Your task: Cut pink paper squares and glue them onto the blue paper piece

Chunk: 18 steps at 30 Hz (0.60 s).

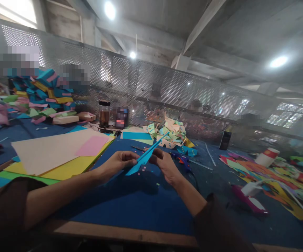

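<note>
A piece of folded blue paper is held above the blue table, slanting up to the right. My left hand pinches its left side between thumb and fingers. On the other side, my right hand grips the same paper, its fingertips partly hidden behind it. Just beyond the paper lie scissors, partly covered. Tiny pink paper scraps are scattered underneath. A blue glue gun rests to the right of my right hand.
Large coloured paper sheets lie at the left. Cut paper shapes with blue dots are heaped ahead, near a perforated metal screen. A lidded jar stands upright. Folded paper pieces are piled far left; a purple device sits right.
</note>
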### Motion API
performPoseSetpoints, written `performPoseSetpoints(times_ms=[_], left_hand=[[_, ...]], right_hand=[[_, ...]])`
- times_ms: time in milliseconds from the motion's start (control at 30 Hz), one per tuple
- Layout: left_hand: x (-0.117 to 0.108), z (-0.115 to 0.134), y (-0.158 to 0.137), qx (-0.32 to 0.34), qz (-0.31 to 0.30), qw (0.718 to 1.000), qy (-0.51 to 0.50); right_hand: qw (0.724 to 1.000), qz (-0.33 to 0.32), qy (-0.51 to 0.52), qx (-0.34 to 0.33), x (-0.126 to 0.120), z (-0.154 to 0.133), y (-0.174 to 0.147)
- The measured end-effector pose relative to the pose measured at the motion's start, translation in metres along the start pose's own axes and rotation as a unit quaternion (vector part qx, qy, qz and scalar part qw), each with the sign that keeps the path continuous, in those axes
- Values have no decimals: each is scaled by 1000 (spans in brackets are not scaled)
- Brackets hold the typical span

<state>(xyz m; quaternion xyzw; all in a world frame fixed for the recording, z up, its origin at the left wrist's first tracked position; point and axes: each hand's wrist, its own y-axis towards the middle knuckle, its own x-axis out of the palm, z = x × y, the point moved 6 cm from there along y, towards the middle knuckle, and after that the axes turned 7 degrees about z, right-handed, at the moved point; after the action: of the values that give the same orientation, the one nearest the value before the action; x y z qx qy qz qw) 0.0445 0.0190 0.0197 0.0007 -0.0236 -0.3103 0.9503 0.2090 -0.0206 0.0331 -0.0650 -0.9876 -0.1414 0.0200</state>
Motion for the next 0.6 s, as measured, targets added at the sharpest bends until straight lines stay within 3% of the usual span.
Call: performPoseSetpoints(times_ms=[167,433,600], left_hand=[[6,0,1,23,-29,999,0],[9,-2,-2,-47,3,998,-38],[9,-2,-4,-91,-14,992,-88]], right_hand=[[998,26,-62,-14,-4,3,1],[991,64,-114,-34,-13,8,7],[989,63,-126,-42,-12,7,6]])
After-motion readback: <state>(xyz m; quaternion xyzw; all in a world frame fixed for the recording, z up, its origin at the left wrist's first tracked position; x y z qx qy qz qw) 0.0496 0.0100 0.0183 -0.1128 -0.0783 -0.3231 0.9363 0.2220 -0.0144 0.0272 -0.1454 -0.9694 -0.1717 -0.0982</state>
